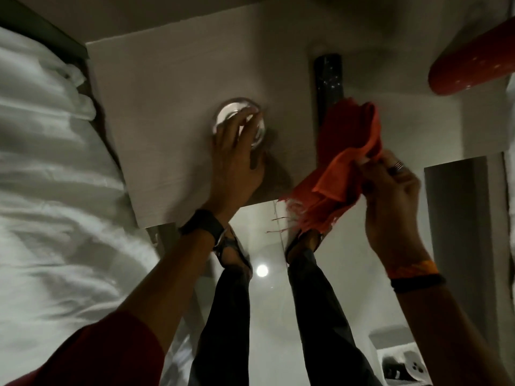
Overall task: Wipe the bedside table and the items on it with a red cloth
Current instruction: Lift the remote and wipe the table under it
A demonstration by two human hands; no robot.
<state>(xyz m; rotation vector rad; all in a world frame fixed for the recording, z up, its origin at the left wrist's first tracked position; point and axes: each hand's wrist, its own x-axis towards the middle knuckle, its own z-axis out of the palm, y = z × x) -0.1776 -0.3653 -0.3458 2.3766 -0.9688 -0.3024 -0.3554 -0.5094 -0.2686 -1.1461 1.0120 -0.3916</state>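
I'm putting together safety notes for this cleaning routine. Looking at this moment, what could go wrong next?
1. The left hand grips the glass from above with its fingertips only; it could slip and break on the bedside table.
2. The red cloth, bunched in the right hand, hangs over the remote and might drag it.
3. The cloth's frayed threads dangle past the table edge and could snag.

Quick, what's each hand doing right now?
Left hand: fingers closed around the clear round glass.
Right hand: closed, holding the frayed red cloth.
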